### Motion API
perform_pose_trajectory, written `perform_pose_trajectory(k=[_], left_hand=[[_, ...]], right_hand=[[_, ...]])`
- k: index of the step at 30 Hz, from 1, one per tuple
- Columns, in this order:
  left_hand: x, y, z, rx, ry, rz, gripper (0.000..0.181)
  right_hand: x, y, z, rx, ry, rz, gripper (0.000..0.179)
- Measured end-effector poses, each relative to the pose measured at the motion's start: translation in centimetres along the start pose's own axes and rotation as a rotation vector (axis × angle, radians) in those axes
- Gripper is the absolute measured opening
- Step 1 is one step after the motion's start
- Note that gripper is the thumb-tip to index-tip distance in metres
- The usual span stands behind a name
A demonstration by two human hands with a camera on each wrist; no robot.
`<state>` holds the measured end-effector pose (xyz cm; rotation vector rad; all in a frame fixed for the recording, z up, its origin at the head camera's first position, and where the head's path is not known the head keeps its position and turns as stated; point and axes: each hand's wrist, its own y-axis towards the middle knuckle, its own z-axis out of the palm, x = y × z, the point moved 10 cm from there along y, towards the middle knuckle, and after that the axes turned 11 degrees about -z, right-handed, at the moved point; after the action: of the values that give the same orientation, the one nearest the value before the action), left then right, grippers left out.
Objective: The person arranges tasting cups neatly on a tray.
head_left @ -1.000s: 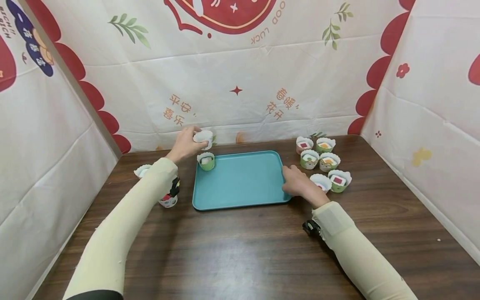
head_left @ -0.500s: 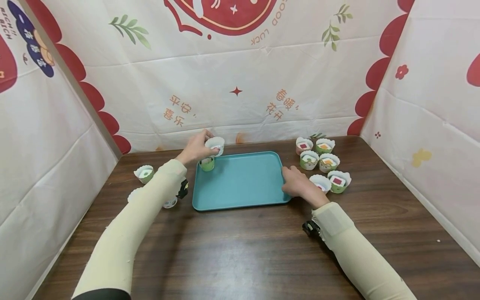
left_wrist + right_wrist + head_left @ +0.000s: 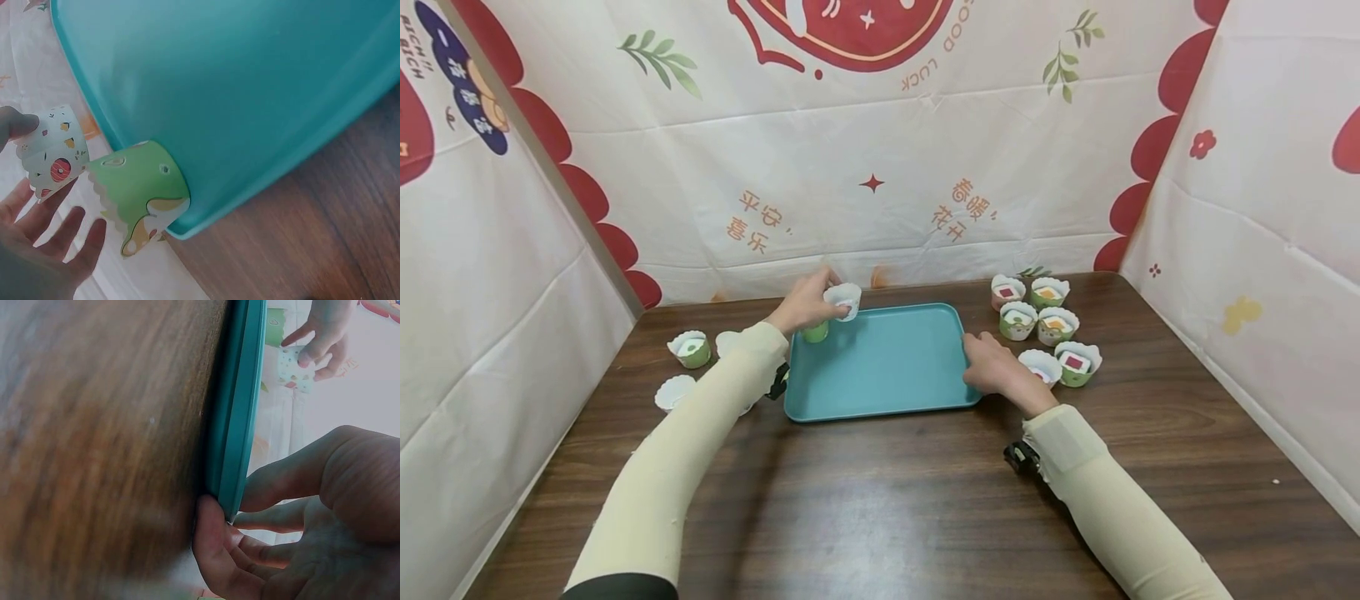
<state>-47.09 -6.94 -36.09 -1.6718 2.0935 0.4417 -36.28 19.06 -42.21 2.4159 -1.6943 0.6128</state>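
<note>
My left hand (image 3: pixel 807 303) holds a white paper cup (image 3: pixel 844 298) above the far left part of the teal tray (image 3: pixel 880 367). Donut and small fruit-like prints show on this cup (image 3: pixel 55 147) in the left wrist view. Beside it, a green paper cup (image 3: pixel 147 187) with an animal print stands in the tray's far left corner, partly behind the left hand in the head view. My right hand (image 3: pixel 996 364) grips the tray's right rim; in the right wrist view, fingers pinch the rim (image 3: pixel 240 425) from both sides.
To the right of the tray stand several paper cups (image 3: pixel 1018 321) with small coloured square pieces inside. More cups, one green (image 3: pixel 691 349) and one white (image 3: pixel 674 390), are at the left, some behind the left sleeve. A printed cloth (image 3: pixel 872 225) hangs behind the table.
My left hand has carried the white cup rightward and lower, from over the tray's far left corner further in over the tray. My right hand and the tray have stayed put.
</note>
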Motion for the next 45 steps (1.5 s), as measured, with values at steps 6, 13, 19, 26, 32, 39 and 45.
perform_pose_trajectory(k=[6, 13, 19, 26, 32, 39, 45], left_hand=[[0.1, 0.1, 0.9, 0.017, 0.069, -0.009, 0.051], [-0.1, 0.4, 1.8, 0.045, 0.138, -0.005, 0.051], [-0.1, 0.4, 2.2, 0.057, 0.174, 0.007, 0.048], [0.4, 0.3, 2.4, 0.058, 0.195, -0.004, 0.051], [0.6, 0.1, 2.5, 0.073, 0.205, -0.020, 0.058], [0.5, -0.6, 1.5, 0.048, 0.140, -0.032, 0.081], [0.2, -1.6, -0.9, -0.018, 0.030, -0.018, 0.084]], right_hand=[[-0.1, 0.2, 0.1, 0.007, -0.005, 0.006, 0.068], [-0.2, 0.2, 0.1, 0.003, -0.007, 0.001, 0.069], [-0.2, 0.1, 0.1, 0.000, -0.004, 0.001, 0.068], [0.0, 0.1, 0.1, 0.000, -0.002, -0.004, 0.068], [-0.1, 0.2, 0.1, 0.000, -0.001, -0.001, 0.069], [-0.2, 0.1, 0.2, 0.010, 0.006, 0.005, 0.071], [-0.1, 0.2, 0.1, 0.009, 0.002, -0.001, 0.070]])
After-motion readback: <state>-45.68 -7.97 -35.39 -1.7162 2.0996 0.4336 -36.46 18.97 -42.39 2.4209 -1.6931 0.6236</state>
